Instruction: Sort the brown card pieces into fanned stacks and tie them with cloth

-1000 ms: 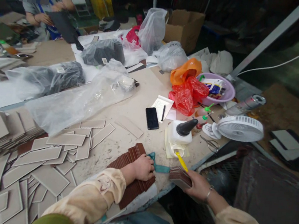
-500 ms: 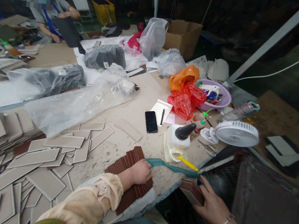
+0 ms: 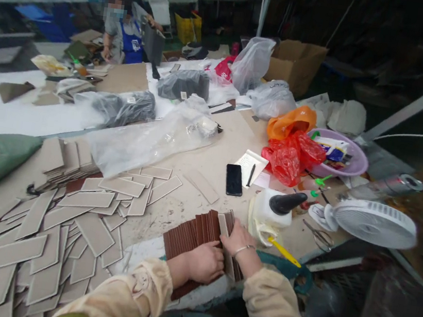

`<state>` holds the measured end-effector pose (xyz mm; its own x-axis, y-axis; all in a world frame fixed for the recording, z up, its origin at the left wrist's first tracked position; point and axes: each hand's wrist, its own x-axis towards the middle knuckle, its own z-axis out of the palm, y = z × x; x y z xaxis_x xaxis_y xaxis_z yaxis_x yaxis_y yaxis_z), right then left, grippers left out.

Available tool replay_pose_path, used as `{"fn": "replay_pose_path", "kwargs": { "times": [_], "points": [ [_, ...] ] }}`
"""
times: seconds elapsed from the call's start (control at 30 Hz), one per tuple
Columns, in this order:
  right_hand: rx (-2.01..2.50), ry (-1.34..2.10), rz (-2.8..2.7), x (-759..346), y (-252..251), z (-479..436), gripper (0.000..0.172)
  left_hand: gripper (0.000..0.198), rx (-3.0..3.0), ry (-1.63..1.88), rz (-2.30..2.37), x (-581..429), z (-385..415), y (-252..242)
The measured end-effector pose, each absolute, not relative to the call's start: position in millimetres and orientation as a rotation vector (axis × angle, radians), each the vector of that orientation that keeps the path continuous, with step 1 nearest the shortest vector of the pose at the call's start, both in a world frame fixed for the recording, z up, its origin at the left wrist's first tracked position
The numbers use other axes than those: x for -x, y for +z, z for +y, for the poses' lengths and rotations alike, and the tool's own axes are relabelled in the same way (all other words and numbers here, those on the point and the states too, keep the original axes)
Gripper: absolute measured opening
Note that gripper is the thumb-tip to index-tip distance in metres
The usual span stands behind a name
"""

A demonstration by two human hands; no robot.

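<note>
A fanned row of brown leather-like pieces [image 3: 184,235] stands close together near the table's front edge. My left hand [image 3: 206,263] lies over the row with its fingers bent around the pieces at its right part. At the right end, my right hand [image 3: 238,241] grips a small stack of the same pieces [image 3: 223,222], one showing a greyish face; it is against the row, close to my left hand. Parts of the row are hidden under both hands. To the left lies a loose heap of flat beige pieces with pale edges [image 3: 94,234].
Beyond my hands are a white bottle with a black cone top [image 3: 273,208], a yellow-handled brush [image 3: 284,252], scissors [image 3: 320,236], a white fan [image 3: 374,221] and a phone [image 3: 234,179]. Farther off sit red bags [image 3: 292,156] and a purple basin [image 3: 355,159]. A co-worker [image 3: 122,37] is across the table.
My right hand has come from beyond the table's right front edge to the row, bringing its stack against the right end. My left hand stays on the row. The view has turned left.
</note>
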<state>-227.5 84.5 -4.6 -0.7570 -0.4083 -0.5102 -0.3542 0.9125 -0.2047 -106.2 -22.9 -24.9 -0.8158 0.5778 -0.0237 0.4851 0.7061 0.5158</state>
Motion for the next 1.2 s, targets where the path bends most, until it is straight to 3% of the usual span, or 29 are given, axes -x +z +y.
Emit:
{"fn": "replay_pose_path", "kwargs": {
  "times": [0.1,0.2,0.3,0.37,0.5,0.67,0.8,1.03,1.2],
  "points": [
    [0.668,-0.158,2.476,221,-21,74,0.084,0.021,-0.605,1.172,2.824,68,-35,-13],
    [0.704,-0.236,2.456,214,-38,82,0.09,0.025,0.519,1.629,2.829,23,-49,-14],
    [0.689,-0.396,2.414,213,-54,90,0.094,0.037,1.618,1.886,2.251,-15,-56,-27],
    [0.69,-0.469,2.389,211,-60,92,0.098,0.051,1.903,2.023,1.755,-29,-55,-36],
    [0.731,-0.425,2.419,205,-60,88,0.106,0.061,1.897,2.236,1.241,-31,-47,-43],
    [0.76,-0.335,2.422,202,-55,85,0.109,0.049,1.665,2.51,1.149,-9,-42,-39],
    [0.775,-0.347,2.452,203,-53,86,0.107,0.062,1.373,2.837,1.074,16,-34,-43],
    [0.626,-0.541,2.39,212,-37,95,0.095,0.067,1.272,2.737,1.262,49,-13,-53],
    [0.789,-0.543,2.383,198,4,86,0.092,0.054,1.332,2.7,1.306,25,-9,-23]
  ]
}}
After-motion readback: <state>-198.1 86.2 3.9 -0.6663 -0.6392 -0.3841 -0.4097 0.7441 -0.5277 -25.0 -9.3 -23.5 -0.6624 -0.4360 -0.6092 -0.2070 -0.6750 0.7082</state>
